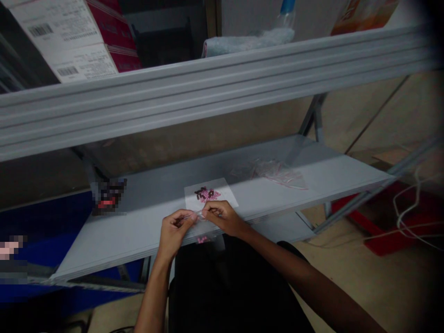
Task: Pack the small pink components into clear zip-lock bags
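Observation:
Both hands pinch the top edge of a small clear plastic bag (202,239) at the front edge of the shelf. My left hand (176,229) grips its left end, my right hand (225,218) its right end, and the fingers are closed. A few pink pieces show low in the bag, which hangs over the edge. Just beyond my hands lies a white sheet (227,193) with a small heap of pink pieces (208,196) and dark brown pieces (200,193) on it. They are too small to name.
Several clear plastic bags (277,173) lie in a pile to the right on the grey shelf (145,231). A blurred-out dark and red thing (107,199) sits at the left end. A wide grey beam (208,85) crosses above. White cables (405,208) hang at right.

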`<act>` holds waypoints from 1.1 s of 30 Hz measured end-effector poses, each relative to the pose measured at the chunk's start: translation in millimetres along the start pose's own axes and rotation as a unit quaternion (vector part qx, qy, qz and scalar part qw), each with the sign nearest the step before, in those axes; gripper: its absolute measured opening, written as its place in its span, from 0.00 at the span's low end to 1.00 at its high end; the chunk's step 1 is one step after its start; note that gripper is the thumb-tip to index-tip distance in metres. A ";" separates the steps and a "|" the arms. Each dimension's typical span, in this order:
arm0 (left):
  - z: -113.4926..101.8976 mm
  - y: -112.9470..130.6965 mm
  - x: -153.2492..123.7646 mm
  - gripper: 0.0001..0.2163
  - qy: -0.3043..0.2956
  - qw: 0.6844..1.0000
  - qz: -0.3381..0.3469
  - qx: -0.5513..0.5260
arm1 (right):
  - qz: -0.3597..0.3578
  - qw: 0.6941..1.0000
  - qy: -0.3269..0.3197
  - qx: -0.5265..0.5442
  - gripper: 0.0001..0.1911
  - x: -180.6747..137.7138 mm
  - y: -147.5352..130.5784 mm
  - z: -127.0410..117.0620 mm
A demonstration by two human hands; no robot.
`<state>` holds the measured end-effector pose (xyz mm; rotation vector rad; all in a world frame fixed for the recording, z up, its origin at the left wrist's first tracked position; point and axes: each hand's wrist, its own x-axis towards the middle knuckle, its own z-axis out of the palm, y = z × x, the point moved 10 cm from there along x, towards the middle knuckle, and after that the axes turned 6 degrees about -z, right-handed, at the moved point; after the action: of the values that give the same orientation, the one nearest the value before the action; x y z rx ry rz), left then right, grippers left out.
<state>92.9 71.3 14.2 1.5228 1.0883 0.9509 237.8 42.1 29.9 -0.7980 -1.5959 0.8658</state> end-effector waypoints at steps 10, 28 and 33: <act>-3.7 -5.1 1.2 0.09 0.025 0.999 -0.021 -0.023 | -0.004 1.000 0.024 -0.001 0.12 -2.6 -0.9 -4.2; -8.5 -5.7 2.0 0.08 0.037 0.999 -0.011 -0.038 | -0.013 0.998 0.023 -0.054 0.08 -2.9 4.6 -4.0; -2.1 -2.3 2.0 0.09 0.016 1.000 -0.013 -0.006 | -0.032 0.998 0.008 -0.062 0.06 -0.8 3.4 -0.2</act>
<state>91.1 74.1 12.4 1.4856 1.1205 0.9647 238.4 43.2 26.6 -0.8331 -1.6650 0.7192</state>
